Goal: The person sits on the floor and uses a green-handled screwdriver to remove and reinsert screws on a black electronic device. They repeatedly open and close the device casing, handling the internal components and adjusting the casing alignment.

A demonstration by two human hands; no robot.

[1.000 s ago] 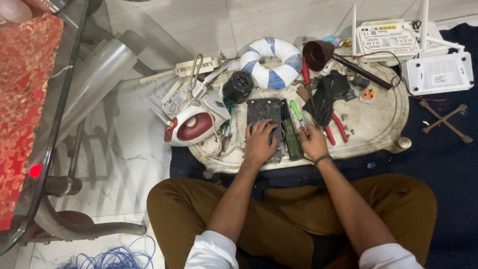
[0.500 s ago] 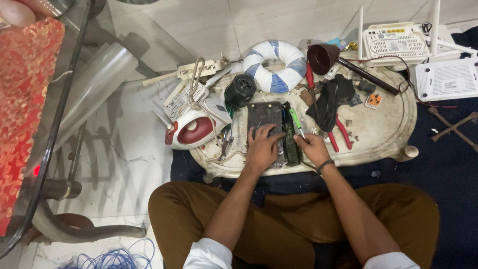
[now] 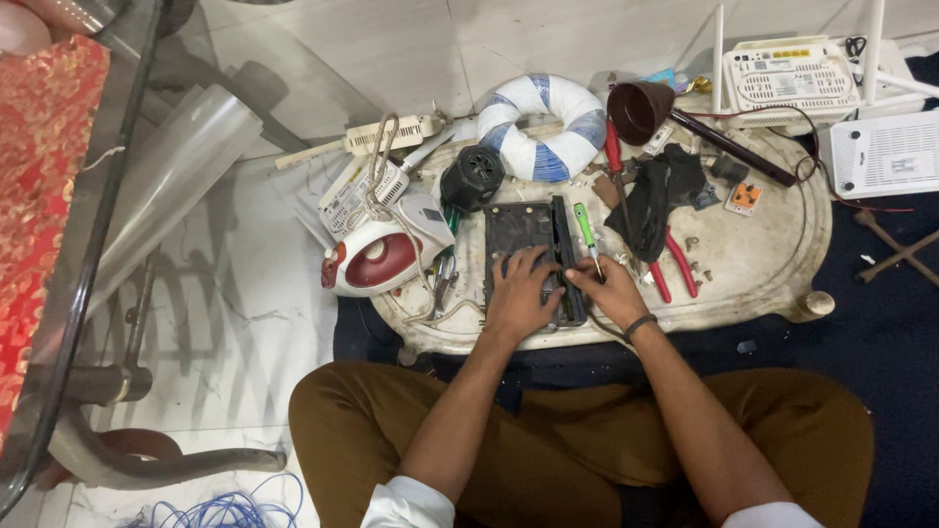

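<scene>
Under the two hands, near the front edge of the low white tray table (image 3: 773,264), a dark flat rectangular casing (image 3: 518,244) is being held down. The left hand (image 3: 518,298) is laid flat with fingers spread across the casing's near half, pressing rather than pinching. The right hand (image 3: 611,291) is curled just beside it, fingers closed around the shaft of a green-handled screwdriver (image 3: 585,233), whose tip is hidden. The casing's long axis runs near to far, away from the body, directly ahead of the left hand. The screwdriver lies almost parallel along the casing's right edge, handle pointing far. Further out, a red and white iron (image 3: 377,259) sits left, red pliers (image 3: 675,269) right.
</scene>
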